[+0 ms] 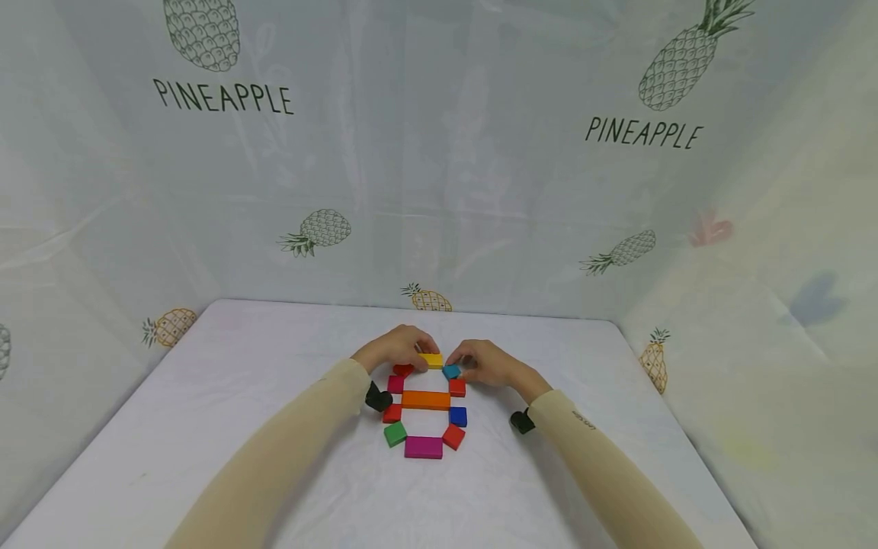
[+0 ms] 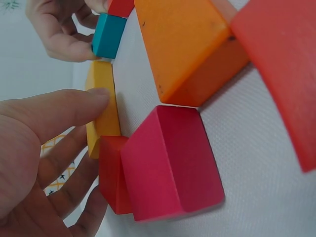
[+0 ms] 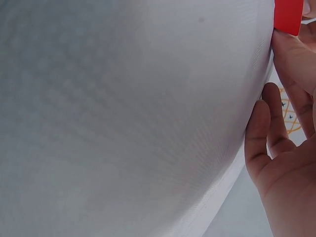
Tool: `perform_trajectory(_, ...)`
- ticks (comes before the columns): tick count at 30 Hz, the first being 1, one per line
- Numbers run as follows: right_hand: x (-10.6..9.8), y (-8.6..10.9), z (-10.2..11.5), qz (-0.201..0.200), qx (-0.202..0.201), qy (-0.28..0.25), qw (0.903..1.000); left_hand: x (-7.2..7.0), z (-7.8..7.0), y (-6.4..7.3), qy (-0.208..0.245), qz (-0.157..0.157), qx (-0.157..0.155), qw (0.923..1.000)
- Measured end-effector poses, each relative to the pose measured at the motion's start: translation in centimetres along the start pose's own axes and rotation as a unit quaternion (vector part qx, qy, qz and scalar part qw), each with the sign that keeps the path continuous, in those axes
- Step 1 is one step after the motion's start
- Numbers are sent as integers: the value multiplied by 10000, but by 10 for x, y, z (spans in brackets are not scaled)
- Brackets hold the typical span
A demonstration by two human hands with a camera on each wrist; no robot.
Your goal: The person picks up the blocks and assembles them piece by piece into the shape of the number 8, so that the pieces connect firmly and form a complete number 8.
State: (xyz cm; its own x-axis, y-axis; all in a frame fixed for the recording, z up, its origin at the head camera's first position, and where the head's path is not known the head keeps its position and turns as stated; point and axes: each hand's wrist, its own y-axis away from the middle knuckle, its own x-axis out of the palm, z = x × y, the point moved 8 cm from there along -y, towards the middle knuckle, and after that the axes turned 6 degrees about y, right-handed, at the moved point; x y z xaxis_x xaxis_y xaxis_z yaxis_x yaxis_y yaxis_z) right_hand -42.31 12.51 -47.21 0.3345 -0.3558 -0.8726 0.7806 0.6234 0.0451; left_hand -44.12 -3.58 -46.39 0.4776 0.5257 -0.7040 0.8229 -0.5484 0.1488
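Observation:
Colored blocks on the white table form a closed figure-eight outline. At its far end, my left hand [image 1: 400,347] pinches a yellow block [image 1: 433,361], thumb on the near side and fingers behind, as the left wrist view shows. My right hand [image 1: 488,363] holds a teal block [image 2: 108,37] between thumb and fingers at the far right corner, beside the yellow one. A red block [image 1: 403,370] lies under the left hand, partly hidden, touching a pink block [image 2: 173,163]. In the right wrist view, only a red block [image 3: 288,15] shows near the right thumb.
An orange bar [image 1: 426,399] crosses the outline's middle. Nearer me are a red block [image 1: 392,413], a blue block [image 1: 458,416], a green block [image 1: 395,434], another red block [image 1: 453,437] and a magenta block [image 1: 423,447]. A pineapple-print curtain [image 1: 439,168] hangs behind the table.

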Motion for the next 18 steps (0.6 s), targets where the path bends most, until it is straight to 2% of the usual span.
perform_trajectory(18, 1, -2, -1, 33, -17, 9, 10000, 2, 5, 0, 22, 26, -142, 9999)
